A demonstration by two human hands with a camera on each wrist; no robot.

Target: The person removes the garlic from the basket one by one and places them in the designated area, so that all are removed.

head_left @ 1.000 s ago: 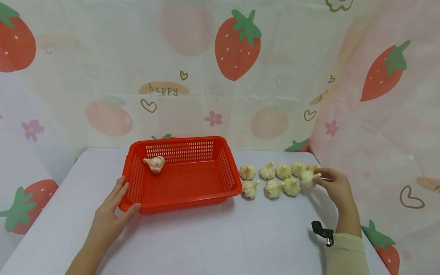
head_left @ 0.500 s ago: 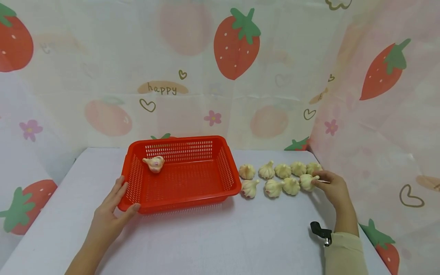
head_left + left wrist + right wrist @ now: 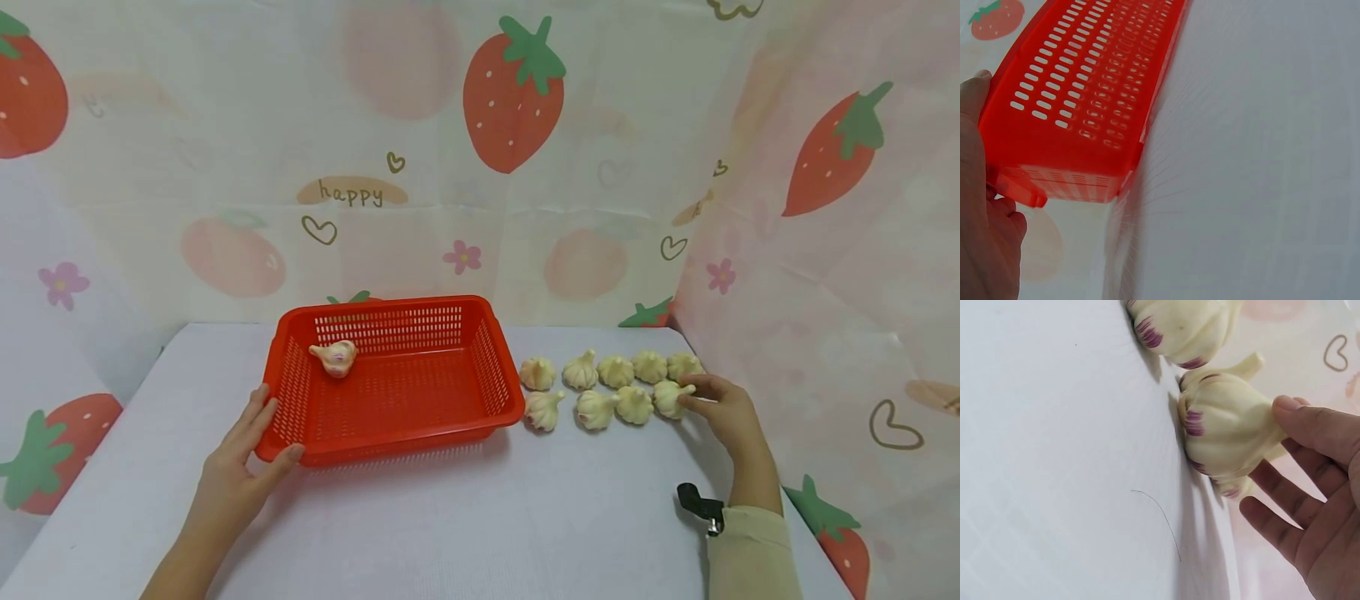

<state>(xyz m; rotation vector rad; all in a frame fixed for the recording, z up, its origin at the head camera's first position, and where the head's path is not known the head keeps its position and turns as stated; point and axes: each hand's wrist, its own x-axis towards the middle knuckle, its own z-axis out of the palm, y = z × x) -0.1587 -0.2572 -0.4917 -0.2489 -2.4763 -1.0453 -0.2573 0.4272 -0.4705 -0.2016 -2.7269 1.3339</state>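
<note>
In the head view, the left hand (image 3: 238,475) holds the near left corner of a red plastic basket (image 3: 405,429). Its thumb lies along the front and its fingers along the left side; the left wrist view shows fingertips (image 3: 1009,215) tucked by the rim. One garlic bulb (image 3: 337,358) lies inside, toward the back left. At the right, the right hand (image 3: 723,417) pinches the stem of a pale garlic bulb (image 3: 670,400) at the end of the front row. Purple streaks mark that bulb (image 3: 1225,425) in the right wrist view, where it appears to rest on the table.
Several more garlic bulbs (image 3: 581,371) stand in two rows right of the basket, the nearest close to its wall. White cloth covers the table (image 3: 487,525). A strawberry-print curtain (image 3: 420,192) hangs behind and at both sides.
The right hand has brought its garlic bulb slightly down to the end of the front row, uncovering the back row's last bulb. The left hand and basket stay put.
</note>
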